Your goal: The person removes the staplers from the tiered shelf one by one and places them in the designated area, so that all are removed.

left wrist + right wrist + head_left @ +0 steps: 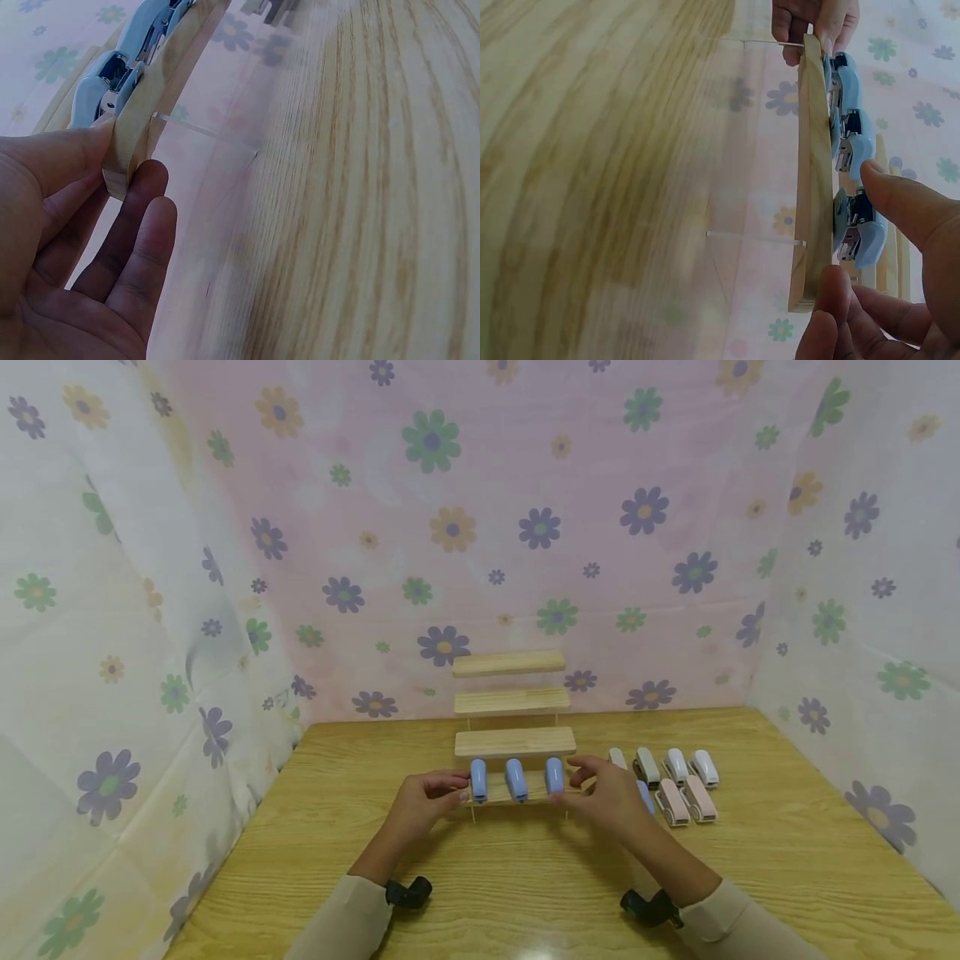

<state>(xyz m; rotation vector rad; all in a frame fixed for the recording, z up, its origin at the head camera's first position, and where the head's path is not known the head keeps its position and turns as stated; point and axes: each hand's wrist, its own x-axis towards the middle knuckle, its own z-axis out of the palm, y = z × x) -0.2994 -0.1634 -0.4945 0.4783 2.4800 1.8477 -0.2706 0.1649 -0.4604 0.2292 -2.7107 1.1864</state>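
Three light blue mini staplers stand in a row on the lowest board [536, 791] of a tiered wooden rack: a left stapler [478, 779], a middle stapler [516, 778] and a right stapler [554, 774]. My left hand [423, 802] pinches the left end of that board, thumb on top beside the left stapler and fingers lower down, as the left wrist view shows. Around the right stapler curls my right hand [611, 797], its thumb on one side and its index finger on the other, close to the board's right end.
More mini staplers lie on the table [360, 877] to the right, among them a pink stapler [701, 798], a white stapler [705, 768] and a grey-green stapler [647, 766]. Higher boards [513, 742] of the rack rise behind. Flowered cloth [495, 577] encloses the back and sides.
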